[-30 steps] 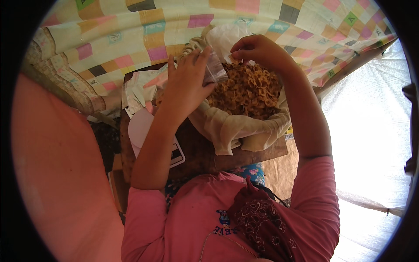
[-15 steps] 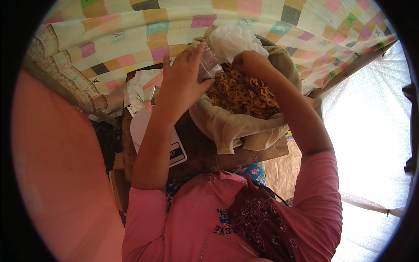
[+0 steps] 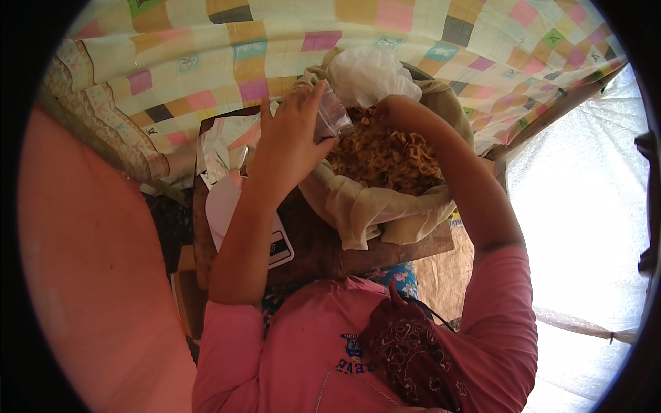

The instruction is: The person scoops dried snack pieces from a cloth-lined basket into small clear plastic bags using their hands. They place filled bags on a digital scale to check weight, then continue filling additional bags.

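Observation:
My left hand (image 3: 296, 127) holds a clear plastic pouch (image 3: 333, 118), its thumb and fingers closed round the side of it. The pouch is tilted over the left rim of a cloth-lined container. Brown, thin, curled crisps (image 3: 389, 162) fill the container under the beige cloth (image 3: 365, 203). At the far side of the crisps is my right hand (image 3: 398, 113), its fingers curled downward to the right of the pouch. Its fingertips are mostly hidden, so what they hold does not show.
A white kitchen scale (image 3: 227, 206) lies left of the container on the brown wooden table (image 3: 323, 244), partly under my left forearm. Behind it are flat clear and silvery packets (image 3: 224, 141). A crumpled white plastic bag (image 3: 375, 72) rests at the container's back, before a patterned curtain (image 3: 206, 65).
My right hand has shifted slightly right and nearer, lower over the crisps. My left hand and the pouch have moved a little nearer to me.

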`<state>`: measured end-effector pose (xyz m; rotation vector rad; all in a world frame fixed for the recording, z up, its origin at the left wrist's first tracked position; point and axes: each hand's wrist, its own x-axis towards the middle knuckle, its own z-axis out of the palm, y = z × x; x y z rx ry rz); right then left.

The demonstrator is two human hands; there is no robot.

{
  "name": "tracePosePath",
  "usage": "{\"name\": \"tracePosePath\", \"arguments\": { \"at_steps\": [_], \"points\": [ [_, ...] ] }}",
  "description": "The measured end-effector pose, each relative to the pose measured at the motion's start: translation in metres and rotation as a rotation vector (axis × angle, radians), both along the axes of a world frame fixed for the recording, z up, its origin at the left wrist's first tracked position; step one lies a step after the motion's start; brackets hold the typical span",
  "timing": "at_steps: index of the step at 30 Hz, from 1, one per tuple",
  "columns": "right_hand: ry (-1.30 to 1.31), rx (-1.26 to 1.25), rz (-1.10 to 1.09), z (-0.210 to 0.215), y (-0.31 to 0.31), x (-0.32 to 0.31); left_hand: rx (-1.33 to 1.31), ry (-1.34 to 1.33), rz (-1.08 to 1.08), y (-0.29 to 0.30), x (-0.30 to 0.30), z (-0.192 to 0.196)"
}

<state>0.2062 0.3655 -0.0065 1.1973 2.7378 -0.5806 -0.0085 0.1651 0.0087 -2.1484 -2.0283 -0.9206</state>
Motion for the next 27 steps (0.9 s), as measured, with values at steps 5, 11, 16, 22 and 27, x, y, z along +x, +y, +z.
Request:
{"name": "tracePosePath", "arguments": {
  "at_steps": [5,11,16,22,27],
  "points": [
    [-0.173,0.176,-0.067,-0.006,-0.021,-0.01,0.004,0.007,-0.007,-0.004,0.005,0.001],
    [0.175,0.024,-0.043,0.052,-0.031,-0.014,0.0,0.03,0.002,-0.005,0.007,-0.001],
    [0.549,-0.232,-0.003,0.089,-0.052,-0.018,0.019,0.04,0.019,0.0,0.01,-0.002],
    [0.45,-0.119,0.06,0.045,-0.04,-0.027,0.069,-0.033,0.033,-0.005,-0.002,0.002],
    [0.1,0.084,0.378,-0.019,-0.05,-0.036,0.128,-0.034,0.017,-0.009,-0.007,0.006]
  ]
}}
